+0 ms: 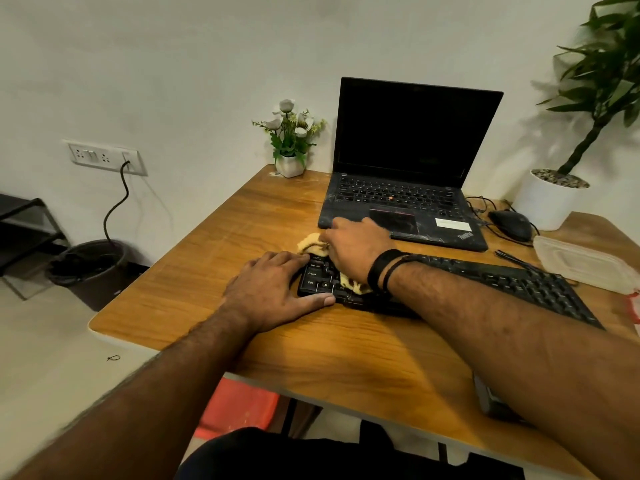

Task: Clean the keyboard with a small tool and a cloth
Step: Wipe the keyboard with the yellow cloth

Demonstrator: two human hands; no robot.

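A plain white wall [173, 64] stood behind a wooden desk [346, 348], lit evenly. A switch-and-socket plate [104, 156] sat low on the wall, a black cable [116, 206] hanging from it toward a dark bin [90, 271] on the pale floor [45, 358]. A black shelf [24, 223] stood at the left, and something red [239, 403] lay under the desk's near edge

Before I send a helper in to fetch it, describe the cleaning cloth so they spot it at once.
On the wooden desk, find the black keyboard lying in front of the open laptop. At its left end, under the right hand, lies the cloth: the only soft, pale yellow thing among black electronics.
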